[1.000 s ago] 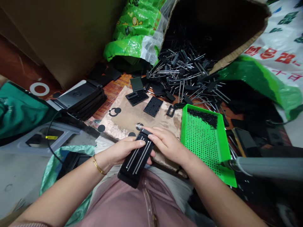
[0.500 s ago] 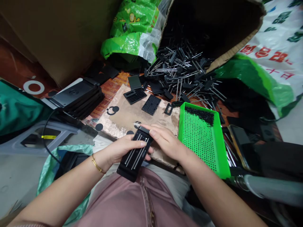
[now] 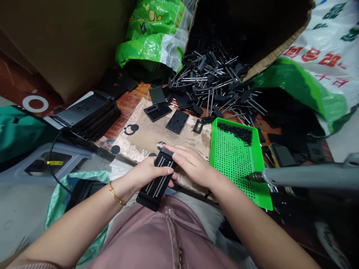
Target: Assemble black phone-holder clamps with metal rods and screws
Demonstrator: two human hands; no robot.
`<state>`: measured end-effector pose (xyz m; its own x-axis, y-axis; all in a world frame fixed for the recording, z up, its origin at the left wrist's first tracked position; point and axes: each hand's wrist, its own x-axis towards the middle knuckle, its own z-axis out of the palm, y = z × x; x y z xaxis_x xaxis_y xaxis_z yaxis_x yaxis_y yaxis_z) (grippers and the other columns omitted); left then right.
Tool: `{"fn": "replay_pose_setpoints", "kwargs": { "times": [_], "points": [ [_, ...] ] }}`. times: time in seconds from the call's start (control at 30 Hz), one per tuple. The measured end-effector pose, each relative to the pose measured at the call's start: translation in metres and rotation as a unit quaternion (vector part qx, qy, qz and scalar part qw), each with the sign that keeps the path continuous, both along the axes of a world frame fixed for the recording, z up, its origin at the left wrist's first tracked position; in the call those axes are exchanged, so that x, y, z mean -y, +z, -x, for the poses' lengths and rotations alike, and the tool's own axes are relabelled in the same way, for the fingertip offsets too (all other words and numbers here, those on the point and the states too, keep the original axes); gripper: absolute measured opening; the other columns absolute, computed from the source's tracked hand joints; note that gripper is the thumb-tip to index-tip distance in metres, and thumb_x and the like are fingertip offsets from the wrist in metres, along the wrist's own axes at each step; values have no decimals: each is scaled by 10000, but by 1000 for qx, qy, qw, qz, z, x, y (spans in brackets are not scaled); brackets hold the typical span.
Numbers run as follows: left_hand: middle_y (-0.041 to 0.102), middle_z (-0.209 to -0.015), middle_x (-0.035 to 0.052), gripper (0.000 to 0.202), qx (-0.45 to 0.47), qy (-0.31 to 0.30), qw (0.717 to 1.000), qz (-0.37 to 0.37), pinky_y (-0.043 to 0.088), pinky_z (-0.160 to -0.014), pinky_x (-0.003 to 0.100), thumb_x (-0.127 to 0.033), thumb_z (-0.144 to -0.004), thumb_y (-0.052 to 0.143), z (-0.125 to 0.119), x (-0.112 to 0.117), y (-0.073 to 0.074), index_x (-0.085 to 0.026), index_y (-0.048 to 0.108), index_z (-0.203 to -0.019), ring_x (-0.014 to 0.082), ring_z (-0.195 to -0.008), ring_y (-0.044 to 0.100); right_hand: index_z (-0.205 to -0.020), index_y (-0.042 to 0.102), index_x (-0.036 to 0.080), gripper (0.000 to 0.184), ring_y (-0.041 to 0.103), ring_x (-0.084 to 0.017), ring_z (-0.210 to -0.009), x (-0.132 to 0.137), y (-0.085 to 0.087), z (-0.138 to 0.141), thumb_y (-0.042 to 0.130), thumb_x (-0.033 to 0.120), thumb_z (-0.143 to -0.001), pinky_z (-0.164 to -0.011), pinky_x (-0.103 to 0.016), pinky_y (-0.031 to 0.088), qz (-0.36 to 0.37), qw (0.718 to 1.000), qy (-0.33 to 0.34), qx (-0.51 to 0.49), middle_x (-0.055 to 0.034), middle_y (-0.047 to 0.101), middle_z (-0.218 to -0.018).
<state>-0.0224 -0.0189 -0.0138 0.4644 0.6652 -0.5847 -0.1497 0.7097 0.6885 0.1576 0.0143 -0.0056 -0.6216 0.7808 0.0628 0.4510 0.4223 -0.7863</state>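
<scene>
Right of centre, your green tray (image 3: 234,160) holds small black pieces (image 3: 239,134) at its far end; black parts with metal rods (image 3: 207,78) fill the mouth of the cardboard box (image 3: 288,39), upper right. Your left hand (image 3: 147,172) grips the black holder (image 3: 155,181), lower centre; your right hand (image 3: 195,164) touches its upper end, grip unclear.

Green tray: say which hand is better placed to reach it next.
Probably the right hand: it is nearer the green tray and touches the far end of the black piece, while the left hand grips its middle.
</scene>
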Motion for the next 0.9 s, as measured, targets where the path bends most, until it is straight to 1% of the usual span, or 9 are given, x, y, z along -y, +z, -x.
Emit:
{"fn": "replay_pose_setpoints", "kwargs": {
  "times": [0.13, 0.23, 0.33, 0.4, 0.5, 0.57, 0.7, 0.8, 0.9],
  "points": [
    [721, -794, 79, 304, 12, 44, 999, -2, 535, -537, 244, -313, -640, 797, -6, 3, 1, -105, 674, -825, 164, -603, 673, -1326, 505, 261, 460, 544, -228, -1145, -2, 4, 2, 334, 463, -950, -998, -452, 416, 16, 999, -26, -10, -77, 607, -1221],
    [724, -805, 88, 307, 58, 147, 987, 12, 542, -547, 249, -367, -760, 690, -12, 3, 4, -112, 677, -930, 172, -628, 679, -1367, 445, 284, 477, 580, -213, -1025, 2, 8, 1, 420, 450, -920, -944, -443, 458, 51, 987, -142, -57, -67, 605, -1126],
    [724, -821, 110, 467, 129, 288, 949, 8, 559, -638, 280, -472, -920, 399, -17, -2, 9, -101, 671, -999, 182, -710, 689, -1356, 435, 282, 548, 614, -181, -899, 16, 6, 2, 538, 472, -853, -771, -353, 549, 186, 927, -276, -173, -73, 572, -1167],
    [719, -955, 121, 521, 161, 366, 916, -27, 550, -772, 316, -473, -953, 291, -22, -6, 12, -114, 649, -1076, 200, -877, 684, -1313, 466, 269, 564, 631, -169, -866, 29, 2, 7, 605, 473, -806, -662, -282, 563, 304, 865, -305, -257, -75, 588, -1168],
    [625, -1227, 124, 484, 171, 414, 890, -82, 467, -958, 361, -439, -962, 294, -31, -9, 13, -139, 578, -1212, 226, -1173, 557, -1179, 568, 238, 456, 642, -133, -772, 44, -4, 17, 672, 407, -769, -599, -215, 546, 425, 790, -293, -331, -50, 660, -1022],
    [554, -1328, 107, 434, 178, 408, 888, -118, 402, -1035, 382, -411, -945, 370, -32, -6, 12, -157, 560, -1242, 235, -1275, 461, -1099, 614, 219, 400, 633, -116, -706, 44, -6, 19, 698, 384, -744, -563, -198, 529, 435, 770, -300, -357, -40, 679, -971],
    [521, -1368, 91, 619, 268, 282, 907, -160, 404, -1023, 460, -554, -776, 611, -13, 5, 12, -235, 518, -1298, 312, -1291, 429, -1103, 635, 237, 396, 633, -139, -767, 26, 0, 6, 673, 424, -756, -631, -239, 528, 319, 807, -340, -364, -30, 685, -1014],
    [555, -1323, 133, 779, 340, 148, 925, -86, 474, -920, 504, -729, -735, 505, 11, 8, 13, -207, 506, -1313, 346, -1223, 496, -1071, 667, 237, 323, 622, -165, -876, 9, 11, -12, 602, 419, -813, -776, -296, 501, 213, 874, -314, -304, -29, 684, -1023],
    [594, -1254, 187, 768, 373, 33, 927, 1, 509, -859, 480, -701, -813, 406, 22, 5, 14, -119, 513, -1303, 331, -1114, 586, -1047, 689, 233, 294, 619, -163, -845, -1, 22, -22, 532, 390, -854, -799, -317, 478, 163, 933, -237, -215, -24, 691, -968]
  ]
}}
